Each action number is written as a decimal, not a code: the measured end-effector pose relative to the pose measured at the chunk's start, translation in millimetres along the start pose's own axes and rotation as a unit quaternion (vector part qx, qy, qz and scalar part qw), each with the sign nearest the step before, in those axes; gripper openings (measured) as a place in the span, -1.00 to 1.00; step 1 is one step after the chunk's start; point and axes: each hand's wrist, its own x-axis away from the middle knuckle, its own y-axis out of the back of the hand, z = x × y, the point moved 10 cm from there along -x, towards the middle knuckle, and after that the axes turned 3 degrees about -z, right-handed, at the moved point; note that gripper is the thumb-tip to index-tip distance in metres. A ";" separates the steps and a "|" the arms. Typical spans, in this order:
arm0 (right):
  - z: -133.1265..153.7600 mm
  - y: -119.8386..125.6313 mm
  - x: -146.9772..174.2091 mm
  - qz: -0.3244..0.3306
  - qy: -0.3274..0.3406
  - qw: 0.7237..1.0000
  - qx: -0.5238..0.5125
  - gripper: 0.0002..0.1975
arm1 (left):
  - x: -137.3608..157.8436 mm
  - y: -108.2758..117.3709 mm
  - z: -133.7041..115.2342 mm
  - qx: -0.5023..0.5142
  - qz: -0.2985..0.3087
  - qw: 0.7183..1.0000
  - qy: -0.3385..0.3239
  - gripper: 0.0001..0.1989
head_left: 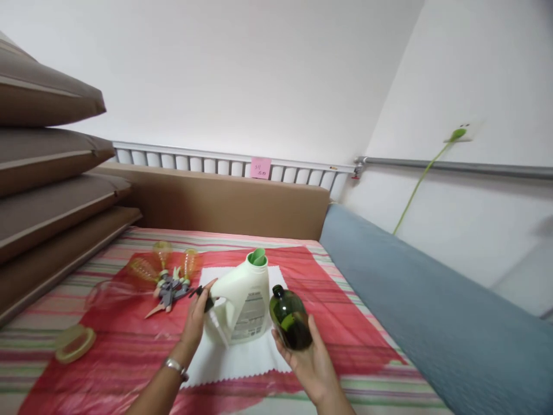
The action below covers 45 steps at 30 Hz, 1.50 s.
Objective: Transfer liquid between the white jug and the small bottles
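My left hand (pixel 201 311) is closed around a black pump head (pixel 208 302), whose pale dip tube slants down to the right. In my right hand (pixel 313 363) rests a dark green bottle (pixel 290 320), its neck uncapped and tilted up to the left. Between the hands a large white detergent jug (pixel 250 300) stands upright, with a printed label and a green pouring spout (pixel 258 257) showing at its mouth. Beneath the jug lies a white cloth (pixel 194 366) with a zigzag edge. The pump head is in front of the jug's handle side.
Several spray bottles with yellow bodies and grey trigger heads (pixel 170 291) lie at the left on a red plastic sheet (pixel 142 340). Nearer stands a yellowish round lid (pixel 75 343). Stacked brown cushions (pixel 52 144) rise at the left; a blue-grey padded side (pixel 415 305) borders the right.
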 end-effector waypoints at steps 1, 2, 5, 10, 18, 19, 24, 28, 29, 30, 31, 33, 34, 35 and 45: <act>-13.3 1.5 3.6 -0.003 -0.017 1.000 -0.009 -0.54 | 0.2 -1.2 -2.0 0.006 -0.002 1.000 0.001 -0.52; -23.0 2.5 7.4 -0.007 -0.030 0.999 -0.013 -0.54 | -0.1 -2.0 -4.0 0.009 -0.005 1.000 -0.001 -0.53; -38.0 4.6 18.5 -0.016 -0.047 0.999 -0.006 -0.53 | -2.4 1.2 -7.4 0.008 -0.020 1.000 -0.003 -0.53; -64.2 9.5 34.6 -0.037 -0.075 0.996 0.032 -0.49 | -7.3 29.1 -11.1 0.071 -0.096 0.993 0.018 -0.50; -96.5 -0.1 38.4 -0.049 -0.110 0.992 0.038 -0.41 | 3.6 60.7 -67.3 0.150 -0.142 0.977 -0.045 -0.56; -97.7 -3.1 37.9 -0.047 -0.111 0.992 0.040 -0.40 | 5.9 60.6 -73.3 0.136 -0.141 0.979 -0.054 -0.56; -102.7 -27.2 40.0 -0.029 -0.115 0.992 0.031 -0.38 | 25.8 31.3 -89.5 0.064 -0.080 0.991 -0.089 -0.56; -105.7 -51.4 44.6 -0.004 -0.120 0.993 -0.002 -0.41 | 55.2 -19.7 -91.1 0.007 0.039 0.996 -0.076 -0.58; -105.1 -55.3 45.4 0.002 -0.117 0.993 -0.014 -0.42 | 61.9 -28.7 -91.5 0.006 0.059 0.996 -0.069 -0.59; -105.1 -57.8 46.3 0.008 -0.116 0.993 -0.025 -0.43 | 67.4 -35.7 -92.3 0.006 0.075 0.995 -0.063 -0.59; -105.6 -59.0 47.1 0.014 -0.118 0.992 -0.034 -0.44 | 71.4 -40.4 -93.2 0.005 0.086 0.995 -0.057 -0.59; -108.7 -59.6 49.0 0.028 -0.128 0.990 -0.046 -0.45 | 75.4 -46.1 -94.0 0.011 0.106 0.993 -0.041 -0.61; -110.4 -59.4 49.7 0.036 -0.133 0.989 -0.052 -0.45 | 76.1 -47.1 -93.5 0.023 0.114 0.993 -0.029 -0.62; -112.3 -59.2 50.2 0.043 -0.137 0.988 -0.059 -0.45 | 76.5 -47.6 -92.4 0.039 0.121 0.992 -0.015 -0.63; -142.4 -78.1 57.0 0.188 -0.190 0.957 -0.115 -0.15 | 100.3 -40.5 -60.1 0.069 0.147 0.981 0.111 -0.55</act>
